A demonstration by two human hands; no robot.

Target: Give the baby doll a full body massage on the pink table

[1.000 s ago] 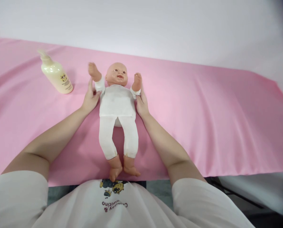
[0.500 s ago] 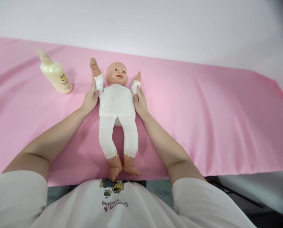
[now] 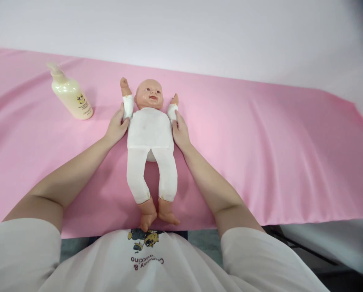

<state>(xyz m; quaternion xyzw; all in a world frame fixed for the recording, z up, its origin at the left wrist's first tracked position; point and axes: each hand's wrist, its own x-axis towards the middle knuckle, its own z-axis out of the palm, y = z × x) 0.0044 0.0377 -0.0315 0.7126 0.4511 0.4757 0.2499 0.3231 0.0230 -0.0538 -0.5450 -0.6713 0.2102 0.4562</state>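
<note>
Your left hand (image 3: 117, 126) has thumb and fingers curled round one sleeved arm of the doll (image 3: 151, 129), and there's your right hand (image 3: 181, 129) wrapped along the other arm, a partly closed grip on each side! That matched hold probably keeps both arms raised beside the head and the body square to you. The doll itself lies face up on the pink cloth (image 3: 224, 134), feet pointing your way at the near edge, likely so you reach both sides equally. Out past your left hand, the pump bottle (image 3: 70, 95) stands apart, seemingly placed clear of your arms.
</note>
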